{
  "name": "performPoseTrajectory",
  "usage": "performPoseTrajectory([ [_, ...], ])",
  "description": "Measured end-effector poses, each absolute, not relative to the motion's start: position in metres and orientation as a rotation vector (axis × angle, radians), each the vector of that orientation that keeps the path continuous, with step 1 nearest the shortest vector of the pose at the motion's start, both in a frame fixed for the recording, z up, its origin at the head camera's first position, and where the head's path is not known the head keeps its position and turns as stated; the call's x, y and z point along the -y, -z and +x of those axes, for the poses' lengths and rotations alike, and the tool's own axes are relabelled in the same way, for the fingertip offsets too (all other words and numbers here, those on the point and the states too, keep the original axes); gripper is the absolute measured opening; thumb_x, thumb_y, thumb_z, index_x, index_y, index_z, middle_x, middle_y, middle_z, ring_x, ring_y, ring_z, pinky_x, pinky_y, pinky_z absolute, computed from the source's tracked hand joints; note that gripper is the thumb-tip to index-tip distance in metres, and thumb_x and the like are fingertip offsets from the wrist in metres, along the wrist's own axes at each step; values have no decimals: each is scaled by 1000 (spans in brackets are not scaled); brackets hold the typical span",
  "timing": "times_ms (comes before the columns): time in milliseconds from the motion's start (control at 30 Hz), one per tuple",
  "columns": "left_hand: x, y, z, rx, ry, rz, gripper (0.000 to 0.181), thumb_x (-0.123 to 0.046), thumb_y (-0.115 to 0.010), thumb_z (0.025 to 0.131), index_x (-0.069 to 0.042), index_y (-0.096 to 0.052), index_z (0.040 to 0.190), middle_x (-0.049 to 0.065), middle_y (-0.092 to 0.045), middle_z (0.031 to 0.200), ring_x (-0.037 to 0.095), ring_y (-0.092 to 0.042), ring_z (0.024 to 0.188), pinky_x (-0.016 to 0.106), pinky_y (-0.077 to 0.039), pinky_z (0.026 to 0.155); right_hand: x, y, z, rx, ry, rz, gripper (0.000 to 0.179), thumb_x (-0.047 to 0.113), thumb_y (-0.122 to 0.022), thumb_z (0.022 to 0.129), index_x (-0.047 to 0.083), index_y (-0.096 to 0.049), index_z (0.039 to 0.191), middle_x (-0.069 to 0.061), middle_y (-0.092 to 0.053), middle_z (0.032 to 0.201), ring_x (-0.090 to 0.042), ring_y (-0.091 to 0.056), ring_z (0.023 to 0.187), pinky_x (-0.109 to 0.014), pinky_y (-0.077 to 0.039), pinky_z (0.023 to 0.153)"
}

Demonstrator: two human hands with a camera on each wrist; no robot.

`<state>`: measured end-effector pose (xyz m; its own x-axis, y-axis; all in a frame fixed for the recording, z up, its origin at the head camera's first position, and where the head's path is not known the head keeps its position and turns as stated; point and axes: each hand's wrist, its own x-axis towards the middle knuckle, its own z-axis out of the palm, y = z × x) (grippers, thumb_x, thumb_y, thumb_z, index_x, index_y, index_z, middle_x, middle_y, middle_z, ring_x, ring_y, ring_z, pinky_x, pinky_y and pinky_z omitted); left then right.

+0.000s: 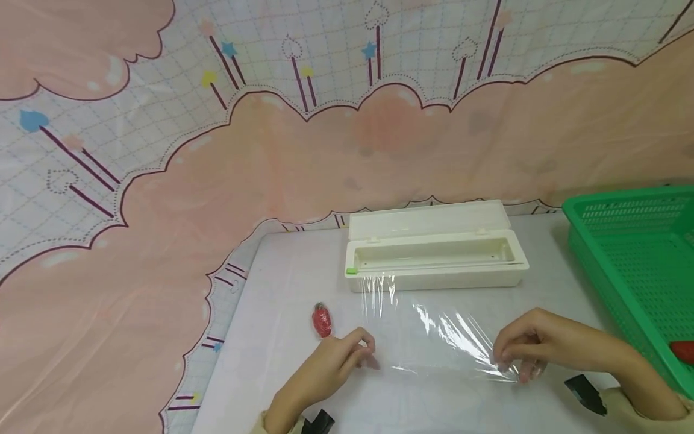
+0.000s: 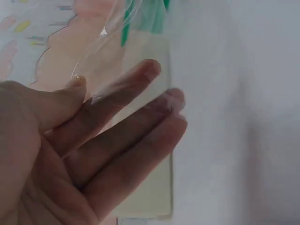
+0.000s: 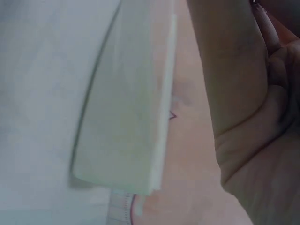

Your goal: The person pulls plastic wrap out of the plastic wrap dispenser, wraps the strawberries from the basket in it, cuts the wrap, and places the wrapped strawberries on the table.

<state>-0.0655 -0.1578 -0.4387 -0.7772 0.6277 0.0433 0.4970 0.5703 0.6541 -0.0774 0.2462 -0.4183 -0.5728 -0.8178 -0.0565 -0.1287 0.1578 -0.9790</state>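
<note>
A sheet of clear cling film (image 1: 434,337) stretches from the front edge of a white dispenser box (image 1: 434,278) toward both hands. My left hand (image 1: 338,361) pinches the film near its front left corner; in the left wrist view the thumb lies against the film (image 2: 108,61), and the other fingers show through it. At the front right corner my right hand (image 1: 547,346) grips the film, its fingertips bent over the edge. The box's lid is raised, and a small green slider (image 1: 352,270) sits at its left end. A red strawberry (image 1: 321,319), shiny on its surface, lies just beyond my left hand.
A green mesh basket (image 1: 602,271) stands at the right, with a red object (image 1: 683,351) partly visible inside. Behind the white table (image 1: 282,271) hangs a pink and white patterned cloth (image 1: 303,163). Dark straps show at both wrists.
</note>
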Motion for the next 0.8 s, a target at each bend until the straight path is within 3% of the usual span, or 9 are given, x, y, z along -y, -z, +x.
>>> performPoseTrajectory([
  [167,154,450,-62,-2634,-800,994,8,-23,-49,105,-23,-57,104,-8,-74,91,-5,-51,70,14,-46,66,-248,431,-76,-1814,1464,-860,17,6,-56,100,-1,-67,111,-8,-75,92,-20,-73,72,-38,-60,59],
  [300,151,453,-58,-2668,-707,967,8,-21,-50,104,-23,-58,104,-9,-72,93,-4,-62,84,19,-53,76,-249,438,-75,-1805,1457,-824,21,6,-56,100,-5,-62,116,-6,-75,93,-21,-74,74,-37,-61,62],
  [400,149,455,-55,-2682,-669,961,8,-21,-50,104,-22,-58,104,-11,-71,94,-4,-62,88,21,-54,81,-250,442,-75,-1800,1453,-838,19,6,-56,100,-6,-64,112,-8,-76,93,-20,-74,77,-36,-61,63],
  [633,148,460,-51,-2740,-589,1009,8,-21,-52,103,-21,-60,105,-12,-69,93,-4,-61,85,21,-54,84,-257,454,-77,-1904,1349,-948,12,14,-63,96,8,-73,97,-4,-73,80,4,-60,74,-24,-54,61],
  [800,149,461,-49,-2775,-537,1098,11,-16,-56,101,-22,-65,98,-15,-67,89,-4,-59,83,17,-52,82,-259,461,-77,-1912,1326,-934,14,16,-65,95,8,-76,95,-2,-73,78,8,-52,70,-21,-51,58],
])
